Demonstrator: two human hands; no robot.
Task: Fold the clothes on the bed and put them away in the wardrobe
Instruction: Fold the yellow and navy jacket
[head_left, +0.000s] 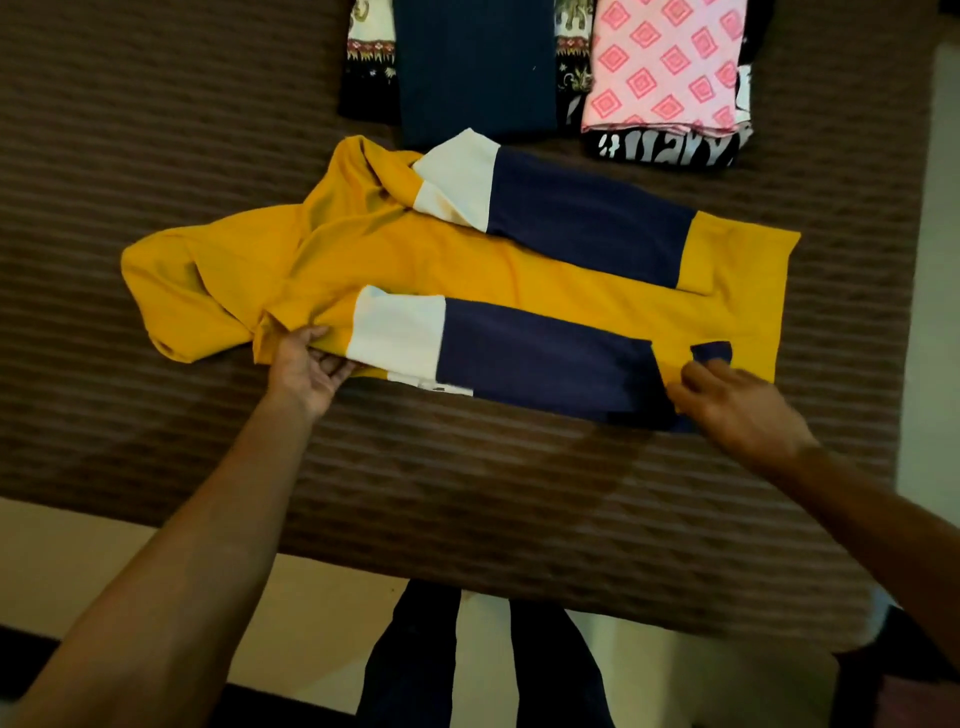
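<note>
Two bare forearms reaching forward and apart, left hand (306, 366) palm turned inward, fingers curled and pinching at its fingertips, right hand (737, 405) palm down, blurred, fingers bent and pressing down, wrists well apart, legs visible below

Room near me, clutter beyond

Bare striped bed (156, 130) lies open to my left and along the near edge, where my hands can pass. The yellow shirt (467, 270) spans the middle; just beyond it the folded navy garment (472, 67) and pink patterned stack (665, 67) block the far side.
</note>
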